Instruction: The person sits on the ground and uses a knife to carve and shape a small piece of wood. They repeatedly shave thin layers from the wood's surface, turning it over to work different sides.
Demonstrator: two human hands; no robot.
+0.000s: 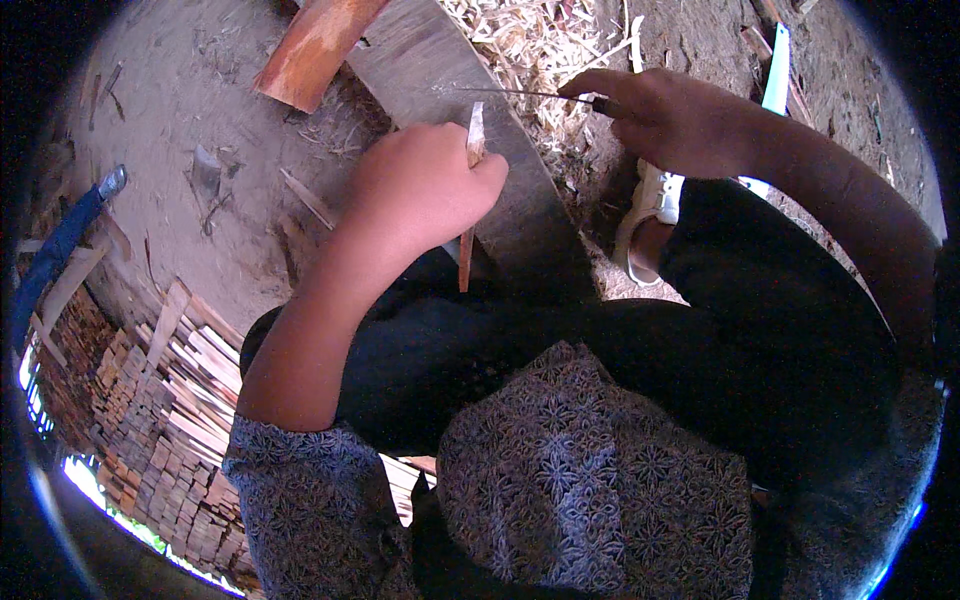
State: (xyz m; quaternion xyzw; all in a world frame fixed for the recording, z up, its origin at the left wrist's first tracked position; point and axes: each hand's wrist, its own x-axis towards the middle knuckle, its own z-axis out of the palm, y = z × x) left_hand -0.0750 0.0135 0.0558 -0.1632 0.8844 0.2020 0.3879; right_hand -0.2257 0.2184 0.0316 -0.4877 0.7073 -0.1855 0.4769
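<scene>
My left hand [430, 190] is closed around a thin wooden stick [465, 262], held nearly upright. Its pale, whittled top [476, 125] pokes out above the thumb, and its reddish-brown lower end shows below the fist. To the right, my right hand [680, 125] grips a knife [535, 94] by its dark handle, mostly hidden in the fingers. The thin blade points left, its tip just above the stick's top and apart from it. Beneath the stick and blade lies a grey wooden plank [535, 225], running toward my lap.
A reddish curved wood piece [320, 50] rests against the plank's far end. Pale shavings [540, 50] cover the ground right of it. My foot in a light shoe [650, 215] is beside the plank. Stacked wood strips [190, 440] stand lower left; a pale blue, long flat object [777, 75] lies far right.
</scene>
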